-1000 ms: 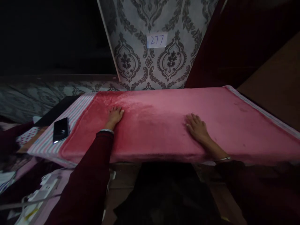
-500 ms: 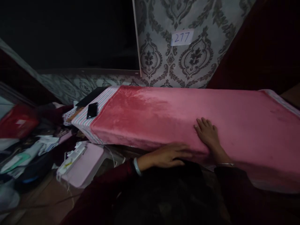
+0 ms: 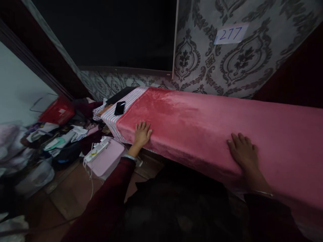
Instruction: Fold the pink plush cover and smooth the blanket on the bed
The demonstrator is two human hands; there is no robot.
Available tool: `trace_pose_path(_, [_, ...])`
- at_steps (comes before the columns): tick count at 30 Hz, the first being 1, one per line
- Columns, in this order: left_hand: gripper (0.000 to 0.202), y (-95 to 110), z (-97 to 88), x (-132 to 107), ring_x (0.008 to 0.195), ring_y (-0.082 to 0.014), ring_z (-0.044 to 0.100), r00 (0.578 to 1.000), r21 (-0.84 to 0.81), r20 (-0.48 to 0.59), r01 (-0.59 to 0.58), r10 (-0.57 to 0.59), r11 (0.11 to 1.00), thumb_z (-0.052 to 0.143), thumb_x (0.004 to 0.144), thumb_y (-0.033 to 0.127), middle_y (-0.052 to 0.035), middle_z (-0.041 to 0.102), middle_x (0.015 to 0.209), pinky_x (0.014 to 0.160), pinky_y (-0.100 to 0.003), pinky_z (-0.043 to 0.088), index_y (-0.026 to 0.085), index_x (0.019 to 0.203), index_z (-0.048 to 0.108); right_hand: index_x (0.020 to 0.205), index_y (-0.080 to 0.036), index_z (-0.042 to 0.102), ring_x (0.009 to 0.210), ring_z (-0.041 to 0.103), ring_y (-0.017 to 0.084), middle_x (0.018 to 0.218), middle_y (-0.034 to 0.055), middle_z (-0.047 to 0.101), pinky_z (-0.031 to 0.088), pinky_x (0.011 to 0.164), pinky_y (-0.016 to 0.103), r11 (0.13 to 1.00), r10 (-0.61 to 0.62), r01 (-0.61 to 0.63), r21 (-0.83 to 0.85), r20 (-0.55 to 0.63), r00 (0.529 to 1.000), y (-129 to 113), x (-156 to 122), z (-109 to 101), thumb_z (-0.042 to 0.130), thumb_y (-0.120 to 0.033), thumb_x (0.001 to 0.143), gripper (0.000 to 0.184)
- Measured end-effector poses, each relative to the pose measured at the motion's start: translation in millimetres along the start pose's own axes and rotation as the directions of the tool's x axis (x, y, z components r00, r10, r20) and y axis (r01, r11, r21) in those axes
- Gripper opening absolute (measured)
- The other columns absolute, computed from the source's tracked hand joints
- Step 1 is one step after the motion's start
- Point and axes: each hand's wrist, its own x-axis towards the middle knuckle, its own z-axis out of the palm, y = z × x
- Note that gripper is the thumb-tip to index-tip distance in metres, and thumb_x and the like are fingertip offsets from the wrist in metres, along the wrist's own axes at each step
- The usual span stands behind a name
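Note:
A pink plush cloth [image 3: 202, 124] covers a long low surface in front of me. My left hand [image 3: 142, 133] lies flat near the cloth's front left corner, fingers stretched out. Further right, my right hand [image 3: 242, 153] rests palm down near the cloth's front edge, fingers spread. Neither hand holds anything. Both arms wear dark red sleeves with a bangle at each wrist.
A black phone [image 3: 119, 108] lies on a striped sheet [image 3: 126, 104] at the cloth's left end. A pink box [image 3: 107, 158] with white plugs sits on the floor below. Clothes and a red basket [image 3: 58, 111] are piled at left. A paper reading 277 [image 3: 230, 33] hangs on patterned wallpaper.
My left hand went from the cloth's top down to the front edge by my body, then out to the front left corner. My view swung left. The right hand stayed flat.

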Motion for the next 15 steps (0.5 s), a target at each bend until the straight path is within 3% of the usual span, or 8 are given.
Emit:
trace_pose_path(3, [0.057, 38, 17.2, -22, 0.156, -0.0356, 0.035, 0.987, -0.055, 0.001, -0.161, 0.161, 0.985, 0.045, 0.104, 0.047, -0.0137, 0.044, 0.166, 0.128, -0.062, 0.026, 0.020, 0.154, 0.054, 0.156, -0.011, 0.050, 0.152, 0.035, 0.039, 0.166, 0.0195, 0.040, 0.034, 0.119, 0.064, 1.000, 0.000, 0.000, -0.001, 0.006, 1.000, -2, -1, -2, 0.017, -0.049, 0.105, 0.071])
trace_pose_path(5, [0.061, 69, 27.9, -45, 0.156, -0.0346, 0.036, 0.931, -0.143, 0.015, -0.359, 0.365, 0.922, 0.047, 0.103, 0.052, -0.0143, 0.043, 0.166, 0.128, -0.061, 0.027, 0.021, 0.155, 0.052, 0.156, -0.012, 0.050, 0.152, 0.036, 0.039, 0.165, 0.0195, 0.041, 0.034, 0.119, 0.065, 1.000, -0.001, 0.001, -0.002, 0.007, 1.000, -3, -1, -4, 0.018, -0.048, 0.106, 0.070])
trace_pose_path(6, [0.061, 84, 32.1, -57, 0.156, -0.0328, 0.036, 0.876, -0.198, 0.015, -0.470, 0.482, 0.860, 0.046, 0.103, 0.053, -0.0133, 0.043, 0.167, 0.129, -0.058, 0.027, 0.022, 0.156, 0.051, 0.156, -0.012, 0.050, 0.151, 0.036, 0.039, 0.165, 0.0195, 0.041, 0.034, 0.119, 0.065, 1.000, 0.000, 0.000, -0.004, 0.009, 1.000, -3, -1, -4, 0.018, -0.048, 0.105, 0.070])
trace_pose_path(8, [0.059, 107, 36.7, -77, 0.157, -0.0266, 0.037, 0.708, -0.319, -0.008, -0.671, 0.706, 0.670, 0.043, 0.105, 0.053, -0.0104, 0.047, 0.165, 0.130, -0.052, 0.028, 0.025, 0.156, 0.051, 0.155, -0.011, 0.050, 0.152, 0.036, 0.040, 0.165, 0.0202, 0.041, 0.034, 0.119, 0.065, 1.000, 0.000, 0.001, -0.007, 0.021, 1.000, -3, -1, -5, 0.019, -0.047, 0.105, 0.069])
trace_pose_path(10, [0.056, 116, 35.1, -81, 0.156, -0.0223, 0.037, 0.593, -0.397, -0.059, -0.752, 0.803, 0.526, 0.038, 0.107, 0.050, -0.0092, 0.049, 0.163, 0.131, -0.048, 0.028, 0.026, 0.157, 0.049, 0.155, -0.010, 0.050, 0.152, 0.035, 0.041, 0.166, 0.0211, 0.040, 0.034, 0.118, 0.066, 1.000, -0.006, 0.006, -0.006, 0.029, 1.000, -2, -1, -4, 0.019, -0.048, 0.105, 0.070])
trace_pose_path(11, [0.056, 114, 31.9, -76, 0.156, -0.0217, 0.037, 0.593, -0.411, -0.077, -0.751, 0.801, 0.516, 0.036, 0.107, 0.049, -0.0093, 0.049, 0.164, 0.131, -0.047, 0.027, 0.026, 0.157, 0.048, 0.155, -0.010, 0.050, 0.152, 0.035, 0.041, 0.166, 0.0212, 0.040, 0.034, 0.118, 0.066, 1.000, -0.010, 0.010, -0.003, 0.029, 1.000, -1, -1, -4, 0.019, -0.048, 0.105, 0.071])
trace_pose_path(12, [0.057, 108, 27.1, -66, 0.157, -0.0220, 0.036, 0.634, -0.408, -0.084, -0.726, 0.769, 0.554, 0.035, 0.108, 0.048, -0.0098, 0.047, 0.165, 0.131, -0.047, 0.027, 0.025, 0.158, 0.046, 0.155, -0.010, 0.050, 0.151, 0.035, 0.041, 0.166, 0.0211, 0.040, 0.035, 0.118, 0.066, 1.000, -0.017, 0.017, 0.002, 0.025, 1.000, -1, -1, -3, 0.019, -0.048, 0.104, 0.071])
trace_pose_path(15, [0.061, 66, 7.1, -17, 0.160, -0.0256, 0.030, 0.859, -0.322, -0.036, -0.493, 0.510, 0.808, 0.036, 0.107, 0.046, -0.0129, 0.039, 0.169, 0.132, -0.051, 0.022, 0.020, 0.162, 0.040, 0.155, -0.011, 0.050, 0.150, 0.036, 0.041, 0.164, 0.0207, 0.042, 0.035, 0.117, 0.068, 0.999, -0.023, 0.023, 0.024, -0.005, 1.000, 0, -1, -1, 0.019, -0.048, 0.104, 0.071])
